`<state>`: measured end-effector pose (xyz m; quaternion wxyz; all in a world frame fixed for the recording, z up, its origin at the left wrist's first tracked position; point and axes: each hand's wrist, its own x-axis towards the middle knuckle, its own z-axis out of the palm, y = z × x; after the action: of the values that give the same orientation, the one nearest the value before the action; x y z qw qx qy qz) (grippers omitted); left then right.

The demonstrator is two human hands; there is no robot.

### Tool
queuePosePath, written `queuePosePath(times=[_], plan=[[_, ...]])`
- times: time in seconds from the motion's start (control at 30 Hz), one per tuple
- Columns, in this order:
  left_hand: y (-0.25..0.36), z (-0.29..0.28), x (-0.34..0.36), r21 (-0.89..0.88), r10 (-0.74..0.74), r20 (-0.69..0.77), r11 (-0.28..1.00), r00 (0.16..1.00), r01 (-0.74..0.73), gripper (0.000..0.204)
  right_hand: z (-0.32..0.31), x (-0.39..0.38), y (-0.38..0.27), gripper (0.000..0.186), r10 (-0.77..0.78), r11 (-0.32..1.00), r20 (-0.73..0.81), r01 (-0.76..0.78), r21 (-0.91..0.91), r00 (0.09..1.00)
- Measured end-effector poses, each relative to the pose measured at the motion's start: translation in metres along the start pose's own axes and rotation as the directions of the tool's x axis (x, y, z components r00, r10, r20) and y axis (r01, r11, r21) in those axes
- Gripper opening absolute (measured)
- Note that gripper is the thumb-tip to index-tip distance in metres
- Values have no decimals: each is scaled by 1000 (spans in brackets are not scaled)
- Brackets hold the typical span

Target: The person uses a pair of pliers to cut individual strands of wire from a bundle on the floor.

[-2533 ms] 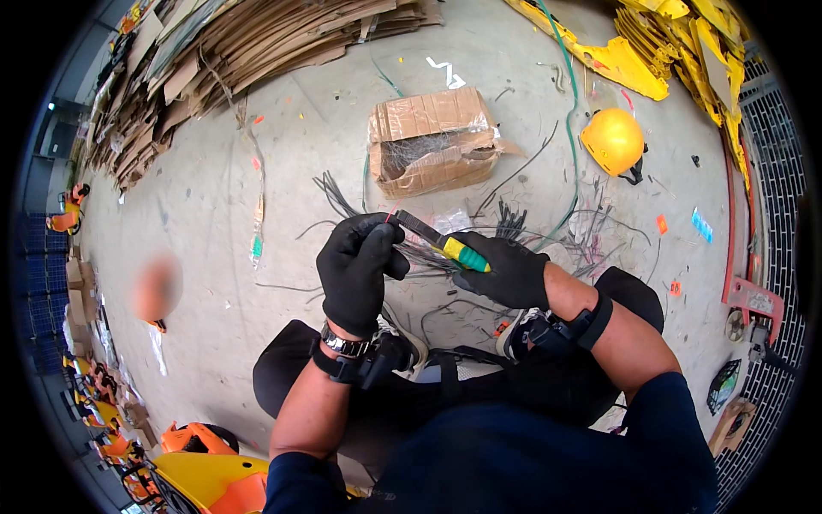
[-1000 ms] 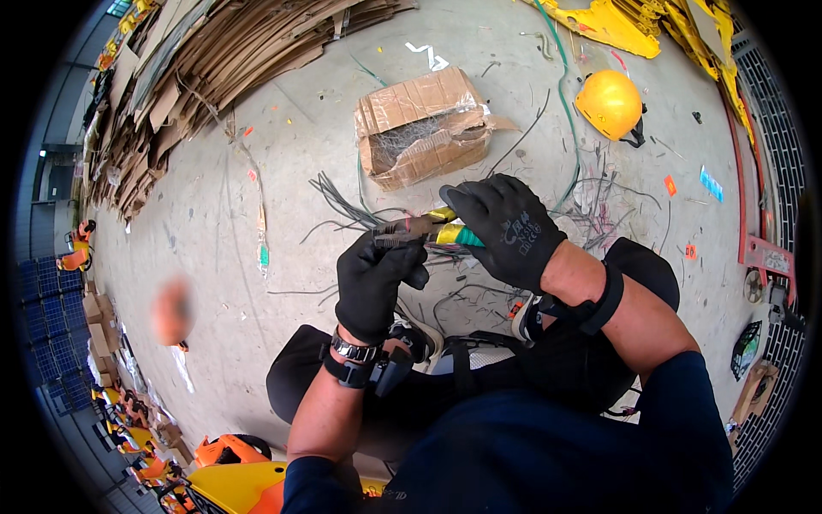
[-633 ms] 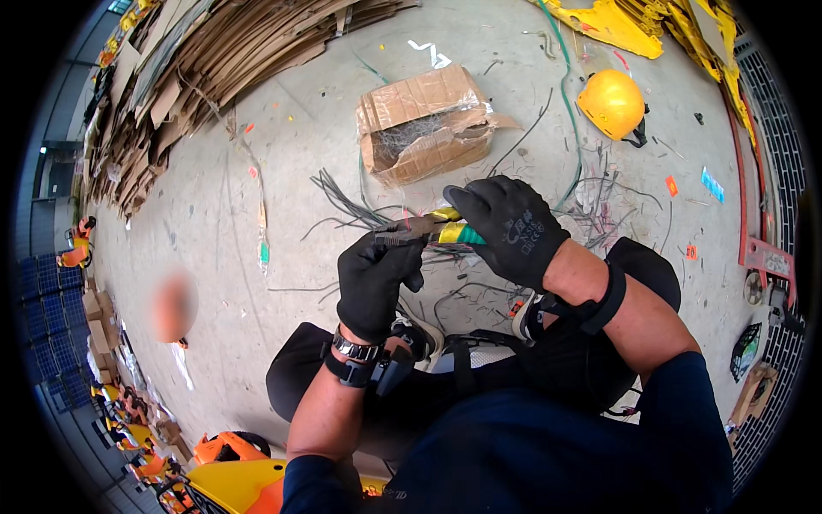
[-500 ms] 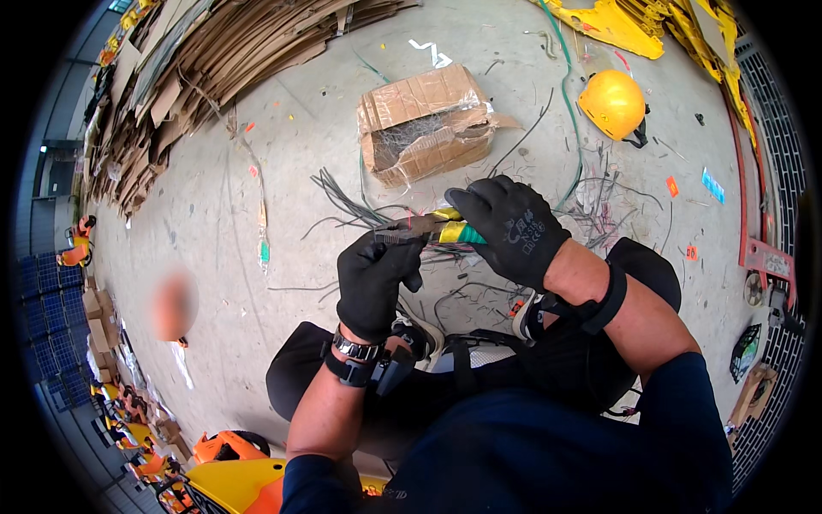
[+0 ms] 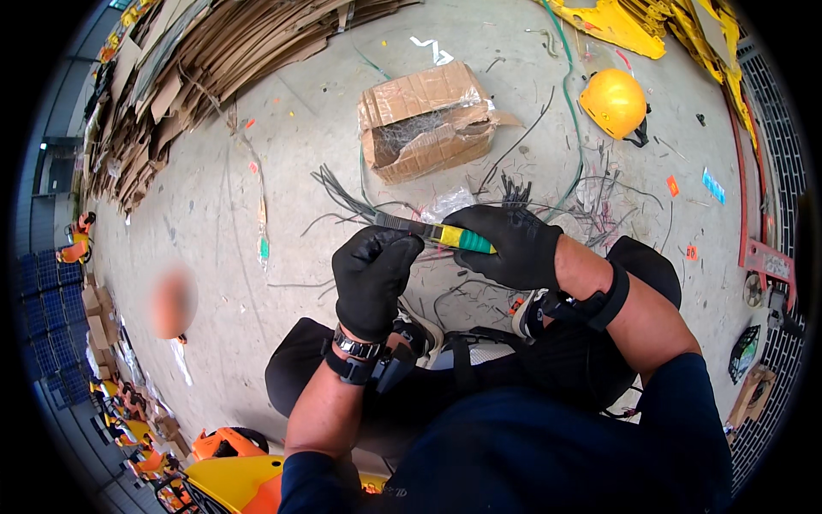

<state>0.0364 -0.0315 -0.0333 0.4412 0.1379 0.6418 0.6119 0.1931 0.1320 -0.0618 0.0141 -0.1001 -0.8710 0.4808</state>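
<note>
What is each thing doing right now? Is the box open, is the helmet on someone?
Cardboard box: open, on its side, torn.
Yellow hard hat: lying on the floor, unworn.
Utility knife: held in the right hand, tip toward the left hand.
Grey wires: loose, scattered on the floor.
Flattened cardboard: piled up.

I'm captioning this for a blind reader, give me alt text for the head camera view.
Two black-gloved hands work over a concrete floor: the right hand grips a yellow-and-green-handled tool, the left hand pinches grey wires. Beyond lie a torn cardboard box and yellow hard hat.
</note>
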Motion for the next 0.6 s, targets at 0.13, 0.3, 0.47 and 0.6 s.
queuePosePath(times=[0.13, 0.3, 0.47, 0.6], plan=[[2, -2, 0, 15, -1, 21, 1000, 1000, 0, 8, 6, -1, 5, 44, 1, 995, 15, -2, 96, 1000], [2, -7, -1, 3, -5, 42, 1000, 999, 5, 6, -3, 1, -5, 42, 74, 982, 130, -95, 163, 989], [4, -6, -1, 15, -6, 28, 1000, 1000, 5, 6, -6, 2, -7, 38, 97, 960, 176, -139, 244, 980], [5, -6, -1, 3, -5, 32, 1000, 999, 5, 7, -7, 4, -12, 37, 121, 932, 188, -176, 316, 975]])
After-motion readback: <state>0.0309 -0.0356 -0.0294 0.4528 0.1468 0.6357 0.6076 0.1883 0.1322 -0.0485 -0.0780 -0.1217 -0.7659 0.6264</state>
